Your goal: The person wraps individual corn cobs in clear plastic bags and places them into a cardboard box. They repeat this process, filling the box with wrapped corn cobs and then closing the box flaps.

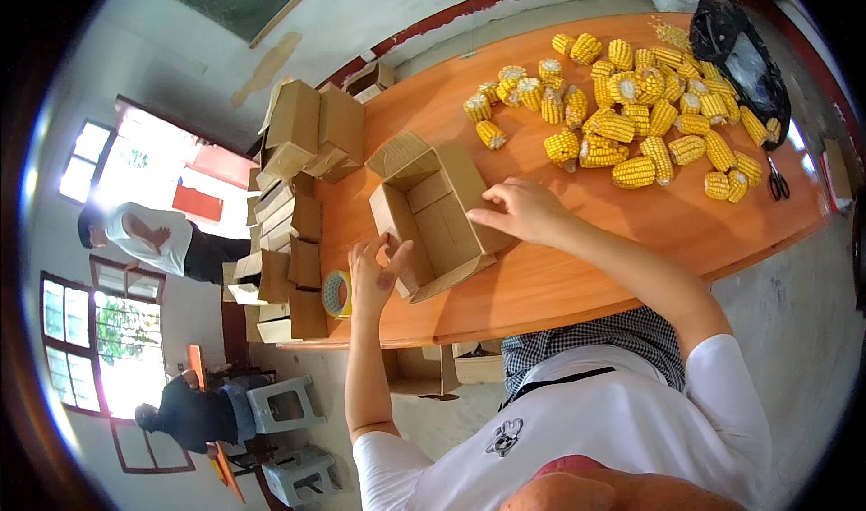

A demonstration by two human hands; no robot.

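An open cardboard box [444, 231] sits before me on the orange wooden table [541, 274], its inside showing only bare cardboard. One end flap [399, 154] stands folded outward at the far end. My left hand [376, 274] is at the box's left wall, thumb and fingers spread. Over the right wall is my right hand [524, 210], thumb and forefinger apart near its upper edge; whether the fingertips touch the cardboard is hard to tell. A roll of tape [336, 294] stands just left of my left hand.
Many pieces of corn cob [636, 118] cover the table's right part, beside a black plastic bag [741, 64] and scissors [778, 181]. Cardboard boxes [291, 240] line the left edge. Beyond are a standing person [159, 237], a seated person [196, 413] and plastic stools [287, 403].
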